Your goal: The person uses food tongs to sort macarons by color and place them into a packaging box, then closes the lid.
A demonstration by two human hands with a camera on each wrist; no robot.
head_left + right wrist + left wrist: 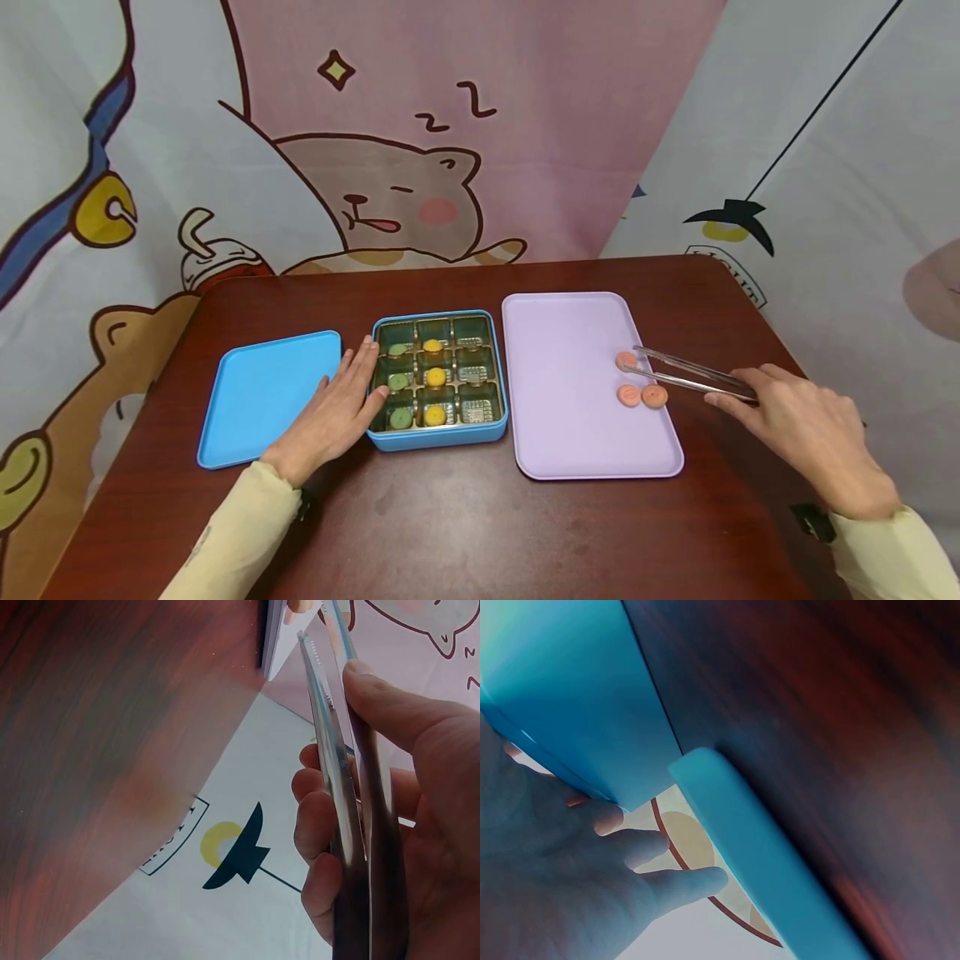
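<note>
Long metal tweezers [678,382] are in my right hand [813,433], pinched between thumb and curled fingers. Their tips are spread about a small round orange piece [626,360] on the lilac tray [570,433]; whether they touch it cannot be told. Two more orange pieces [629,395] lie just below it. My left hand [326,421], fingers straight, rests against the left side of the blue box [442,437]. Its divided insert holds green pieces [401,417] in the left column and yellow pieces [435,415] in the middle one; the right column's compartments are bare.
A blue lid [262,400] lies flat at the left, partly behind my left hand. The lilac tray stands close beside the box. Behind the dark wooden table [465,517] hangs a cloth [562,125] with cartoon animals.
</note>
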